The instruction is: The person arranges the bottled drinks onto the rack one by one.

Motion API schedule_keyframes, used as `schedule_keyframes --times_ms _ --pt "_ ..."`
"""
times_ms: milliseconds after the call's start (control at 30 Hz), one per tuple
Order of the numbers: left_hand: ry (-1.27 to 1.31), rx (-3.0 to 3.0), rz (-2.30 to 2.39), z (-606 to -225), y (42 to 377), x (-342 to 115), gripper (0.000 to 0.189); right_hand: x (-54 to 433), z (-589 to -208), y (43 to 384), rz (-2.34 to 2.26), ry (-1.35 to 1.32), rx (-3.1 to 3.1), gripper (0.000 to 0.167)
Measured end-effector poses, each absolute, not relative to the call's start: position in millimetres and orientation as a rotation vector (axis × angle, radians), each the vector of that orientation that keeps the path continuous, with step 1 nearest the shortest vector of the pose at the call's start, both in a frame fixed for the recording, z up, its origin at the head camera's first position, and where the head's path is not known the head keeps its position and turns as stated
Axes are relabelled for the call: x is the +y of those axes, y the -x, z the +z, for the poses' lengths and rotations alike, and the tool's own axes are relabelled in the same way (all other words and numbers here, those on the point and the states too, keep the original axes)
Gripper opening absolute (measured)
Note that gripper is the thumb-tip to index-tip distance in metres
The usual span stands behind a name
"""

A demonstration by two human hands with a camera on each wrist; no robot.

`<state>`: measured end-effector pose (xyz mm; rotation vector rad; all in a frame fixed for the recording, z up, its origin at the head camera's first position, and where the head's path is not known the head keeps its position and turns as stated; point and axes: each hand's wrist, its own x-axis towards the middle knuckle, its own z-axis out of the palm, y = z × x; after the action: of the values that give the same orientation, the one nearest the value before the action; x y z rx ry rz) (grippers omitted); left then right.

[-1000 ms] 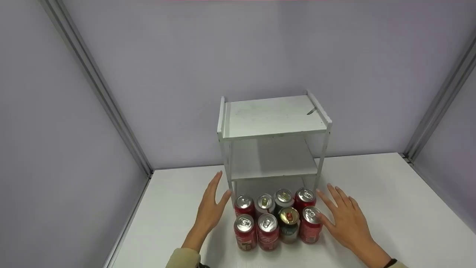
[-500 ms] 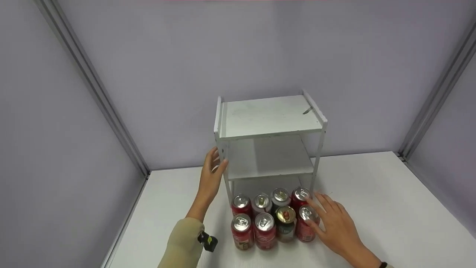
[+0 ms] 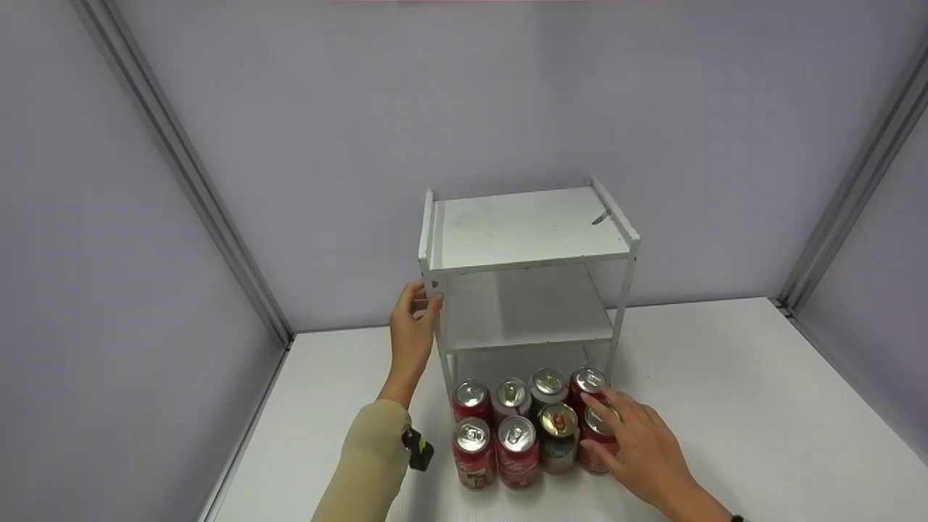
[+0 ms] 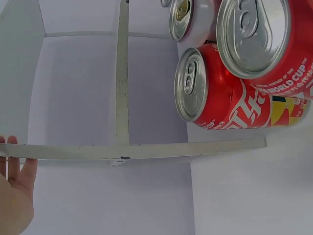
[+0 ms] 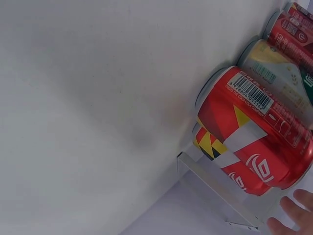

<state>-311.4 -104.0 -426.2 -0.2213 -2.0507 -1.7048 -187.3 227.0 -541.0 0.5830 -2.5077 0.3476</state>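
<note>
My left hand [image 3: 412, 326] holds the left front post of a small white shelf rack [image 3: 533, 228], thumb on one side and fingers on the other. In the left wrist view the post [image 4: 78, 152] passes between the thumb and the fingers [image 4: 13, 169]. Two rows of drink cans stand at the rack's foot. My right hand [image 3: 645, 446], fingers spread, reaches over the red can [image 3: 596, 458] at the front right and partly hides it. Its fingertips [image 5: 296, 210] show near the can's top end in the right wrist view.
Other cans include a gold-topped can [image 3: 558, 435], a front red can [image 3: 518, 457] and a front-left red can [image 3: 474, 457]. They stand close together on a white table [image 3: 725, 384]. Grey walls [image 3: 326, 130] enclose the back and sides.
My left hand has risen from beside the cans to the rack's left post and taken hold of it. My right hand has moved left, over the front-right can.
</note>
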Motion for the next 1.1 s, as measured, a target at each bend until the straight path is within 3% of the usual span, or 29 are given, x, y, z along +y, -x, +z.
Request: schedule_keyframes --times_ms 433,733,1100 --pt "0.276 -2.019 -1.561 -435.2 318.5 -102.2 0.022 223.6 -550.5 190.3 0.399 -0.513 -2.585 0.067" --pt "0.206 -2.024 -1.535 -439.7 315.7 -96.9 0.019 219.0 -550.4 192.3 0.473 -0.439 -2.765 0.074" --pt "0.217 -1.978 -1.649 -439.9 313.8 -96.0 0.019 214.4 -542.8 195.3 0.553 -0.458 -2.784 0.065"
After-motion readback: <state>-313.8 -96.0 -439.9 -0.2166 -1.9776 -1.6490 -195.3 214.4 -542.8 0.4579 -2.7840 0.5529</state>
